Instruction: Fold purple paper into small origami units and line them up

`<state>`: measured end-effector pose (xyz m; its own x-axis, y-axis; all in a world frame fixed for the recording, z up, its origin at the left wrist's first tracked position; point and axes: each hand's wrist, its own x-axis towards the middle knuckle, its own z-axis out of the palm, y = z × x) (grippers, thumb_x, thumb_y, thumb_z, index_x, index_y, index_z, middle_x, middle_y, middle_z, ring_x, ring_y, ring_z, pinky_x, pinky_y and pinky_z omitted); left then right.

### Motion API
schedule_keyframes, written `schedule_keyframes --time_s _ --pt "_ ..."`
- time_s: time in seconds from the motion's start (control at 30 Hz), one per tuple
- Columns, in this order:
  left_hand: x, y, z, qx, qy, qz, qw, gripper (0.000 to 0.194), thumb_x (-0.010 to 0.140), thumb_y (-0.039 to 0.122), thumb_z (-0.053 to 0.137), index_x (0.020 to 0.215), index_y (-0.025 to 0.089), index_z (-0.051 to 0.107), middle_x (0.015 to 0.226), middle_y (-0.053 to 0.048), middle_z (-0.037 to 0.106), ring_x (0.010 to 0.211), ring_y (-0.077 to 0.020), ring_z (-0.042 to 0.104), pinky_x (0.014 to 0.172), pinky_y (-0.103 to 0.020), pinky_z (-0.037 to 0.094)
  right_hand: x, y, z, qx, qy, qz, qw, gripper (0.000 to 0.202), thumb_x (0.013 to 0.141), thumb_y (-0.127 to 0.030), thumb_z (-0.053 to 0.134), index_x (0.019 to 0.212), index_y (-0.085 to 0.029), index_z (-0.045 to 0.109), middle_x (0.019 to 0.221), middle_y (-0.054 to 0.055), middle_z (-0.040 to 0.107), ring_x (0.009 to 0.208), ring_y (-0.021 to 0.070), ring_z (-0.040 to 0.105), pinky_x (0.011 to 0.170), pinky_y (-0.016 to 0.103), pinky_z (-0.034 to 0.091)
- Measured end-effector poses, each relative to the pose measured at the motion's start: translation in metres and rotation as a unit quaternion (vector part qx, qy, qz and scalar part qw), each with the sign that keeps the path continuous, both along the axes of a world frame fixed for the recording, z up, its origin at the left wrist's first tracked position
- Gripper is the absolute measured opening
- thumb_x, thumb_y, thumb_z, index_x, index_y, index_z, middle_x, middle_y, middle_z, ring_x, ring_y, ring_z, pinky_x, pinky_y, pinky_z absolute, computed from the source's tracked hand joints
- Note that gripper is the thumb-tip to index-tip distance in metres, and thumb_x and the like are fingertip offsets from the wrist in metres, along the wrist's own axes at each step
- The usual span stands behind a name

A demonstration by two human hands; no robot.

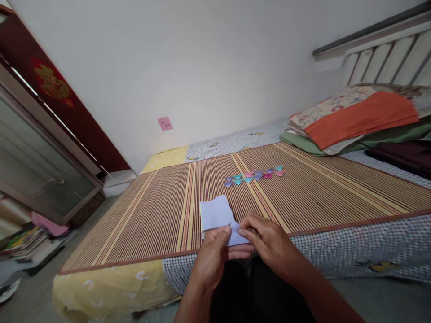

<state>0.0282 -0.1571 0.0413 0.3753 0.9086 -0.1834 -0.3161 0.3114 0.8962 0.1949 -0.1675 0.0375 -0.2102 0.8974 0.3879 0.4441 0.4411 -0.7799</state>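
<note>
Between my two hands, above the bed's front edge, is a partly folded piece of lavender paper (238,238). My left hand (217,246) grips it from the left, thumb on top and fingers underneath. With thumb and fingertips pinched, my right hand (264,235) holds its right side. Just beyond lies a stack of paper sheets (215,211), lavender on top, with a yellow-green edge at its left. Farther back, several small folded paper pieces (257,176) in purple, teal and pink stand in two rows on the striped mat.
A striped bamboo mat (161,211) covers the bed, over checked and yellow sheets. Folded bedding (357,119) is piled at the right by a white headboard (397,58). On the wall is a pink note (164,123). A glass-panelled door (43,157) stands left.
</note>
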Motion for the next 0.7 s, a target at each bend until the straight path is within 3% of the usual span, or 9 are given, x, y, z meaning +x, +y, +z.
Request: schedule_keyframes --time_s 0.27,0.43,0.7 --pt "0.003 -0.005 -0.002 0.084 0.019 -0.006 0.996 0.044 0.089 0.053 0.07 0.093 0.011 0.079 0.09 -0.011 0.078 0.073 -0.0234 0.074 0.072 -0.036 0.061 -0.001 -0.003 0.004 -0.014 -0.008 -0.025 1.0 0.019 0.1 -0.02 0.053 0.08 -0.021 0.052 0.072 -0.003 0.055 0.066 0.0158 0.052 0.064 0.029 0.037" --pt "0.004 -0.01 0.003 0.148 0.074 -0.01 0.986 0.038 0.09 0.049 0.071 0.099 0.013 0.081 0.09 -0.008 0.076 0.079 -0.0218 0.071 0.076 -0.035 0.06 0.0 -0.003 0.005 -0.022 -0.004 -0.012 1.0 0.019 0.1 -0.022 0.052 0.081 -0.022 0.053 0.073 -0.002 0.058 0.066 0.0156 0.054 0.064 0.029 0.038" --pt "0.002 -0.013 0.001 0.169 0.1 -0.012 0.98 0.034 0.093 0.044 0.068 0.104 0.015 0.081 0.088 -0.007 0.074 0.082 -0.0215 0.068 0.077 -0.033 0.059 -0.003 -0.005 0.005 -0.043 0.02 -0.027 0.999 0.018 0.098 -0.025 0.055 0.081 -0.021 0.054 0.068 -0.004 0.055 0.063 0.0145 0.051 0.06 0.027 0.037"
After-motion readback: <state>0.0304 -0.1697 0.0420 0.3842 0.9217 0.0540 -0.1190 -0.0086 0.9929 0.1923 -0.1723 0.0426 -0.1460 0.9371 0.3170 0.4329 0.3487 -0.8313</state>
